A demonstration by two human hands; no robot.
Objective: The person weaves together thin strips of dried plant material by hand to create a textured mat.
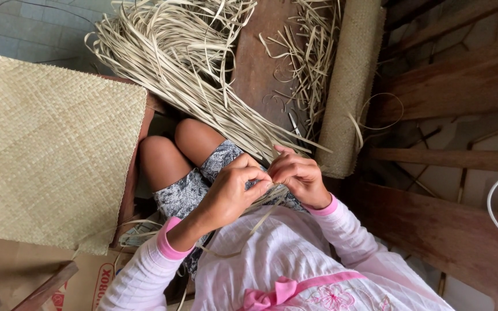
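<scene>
Left hand (229, 193) and right hand (298, 175) both pinch thin pale palm-leaf strips (269, 193) over the lap; judged risk: a sharp bend may crease or split a strip; strips trailing from the loose bundle (180, 57) may tangle.

The left hand (229, 193) and right hand (296, 175) meet over the lap, hemmed in by the bundle of pale strips (203, 75) ahead; the woven mat (47, 150) blocks the left; the rolled mat (350, 86) and wooden beams (451, 80) crowd the right; bare board (257, 63) between the strips offers passage.
</scene>
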